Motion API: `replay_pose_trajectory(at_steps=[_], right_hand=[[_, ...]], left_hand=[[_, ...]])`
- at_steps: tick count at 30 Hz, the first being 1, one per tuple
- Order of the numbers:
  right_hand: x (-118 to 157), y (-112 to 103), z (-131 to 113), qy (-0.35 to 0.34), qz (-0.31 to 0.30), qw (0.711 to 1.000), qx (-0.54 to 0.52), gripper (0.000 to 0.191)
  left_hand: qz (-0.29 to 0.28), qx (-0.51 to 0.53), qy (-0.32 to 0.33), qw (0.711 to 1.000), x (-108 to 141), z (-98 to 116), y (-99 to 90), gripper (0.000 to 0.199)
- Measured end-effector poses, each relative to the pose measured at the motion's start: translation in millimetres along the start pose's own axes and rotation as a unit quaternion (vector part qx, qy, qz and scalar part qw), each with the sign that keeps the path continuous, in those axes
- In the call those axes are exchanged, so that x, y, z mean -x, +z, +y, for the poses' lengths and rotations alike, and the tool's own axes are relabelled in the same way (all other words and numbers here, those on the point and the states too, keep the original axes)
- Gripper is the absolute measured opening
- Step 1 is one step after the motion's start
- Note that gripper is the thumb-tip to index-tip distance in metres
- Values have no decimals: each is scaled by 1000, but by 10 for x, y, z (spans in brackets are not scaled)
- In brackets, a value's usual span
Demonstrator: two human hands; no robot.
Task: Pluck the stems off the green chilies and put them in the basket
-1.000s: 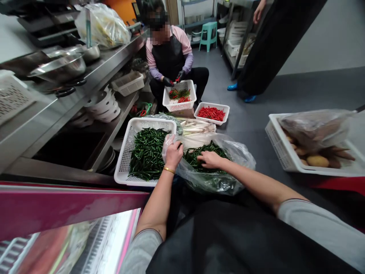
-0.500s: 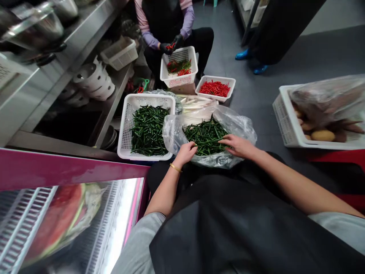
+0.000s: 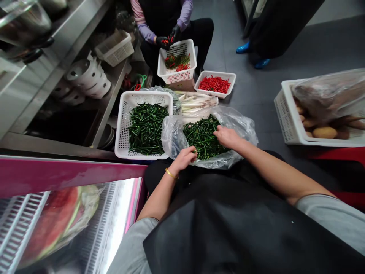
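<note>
Our hands draw closer yet stay apart: the left hand [image 3: 182, 160] pinches at the near edge of green chilies [image 3: 203, 139] in a plastic bag [image 3: 173, 137], the right hand [image 3: 227, 137] lying open on them.

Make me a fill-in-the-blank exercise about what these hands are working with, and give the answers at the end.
The left hand wears a ____ bracelet. The right hand rests on green chilies in a clear bag made of ____. More green chilies lie in a white perforated ____. A small white tray ahead holds ____ chilies.

Answers: gold; plastic; basket; red.
</note>
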State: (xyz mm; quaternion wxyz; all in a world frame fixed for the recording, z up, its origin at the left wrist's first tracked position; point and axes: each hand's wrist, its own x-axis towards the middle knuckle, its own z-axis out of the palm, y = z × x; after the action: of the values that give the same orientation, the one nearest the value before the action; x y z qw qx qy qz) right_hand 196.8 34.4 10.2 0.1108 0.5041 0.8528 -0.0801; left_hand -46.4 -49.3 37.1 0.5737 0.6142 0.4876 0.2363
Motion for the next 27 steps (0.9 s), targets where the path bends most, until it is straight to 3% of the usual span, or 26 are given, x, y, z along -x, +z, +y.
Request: replay_pose_trajectory(at_steps=[2,4,7,10,13,17,20,23,25,27], right_hand=[[-61,1,65,-1,-26,1000,7,29],[-18,-5,122,8,-21,1000,-20,28],[134,-41,93,10,35,994,-107,30],[246,-70,-73,-33,91,977,-190,29],[325,-43,-238,-60,98,954,-278,26],[531,110,-392,-47,7,897,-439,30],[709,245,-486,-34,-66,860,-505,34],[761,258,-461,44,-50,832,-551,37],[695,184,-376,80,0,849,-522,41],[565,91,-304,94,32,907,-410,45]], left_hand=[[82,133,-33,987,-50,-12,2,12],[136,201,-62,968,-115,-19,54,15],[128,264,-95,951,-278,28,203,26],[114,354,-95,924,-505,97,348,37],[107,407,-74,904,-640,83,404,39],[85,387,-69,915,-461,-88,455,38],[116,294,-49,948,-166,-171,557,33],[176,184,38,966,22,-114,607,24],[207,194,65,957,29,-42,549,20],[223,280,42,933,-32,7,417,20]])
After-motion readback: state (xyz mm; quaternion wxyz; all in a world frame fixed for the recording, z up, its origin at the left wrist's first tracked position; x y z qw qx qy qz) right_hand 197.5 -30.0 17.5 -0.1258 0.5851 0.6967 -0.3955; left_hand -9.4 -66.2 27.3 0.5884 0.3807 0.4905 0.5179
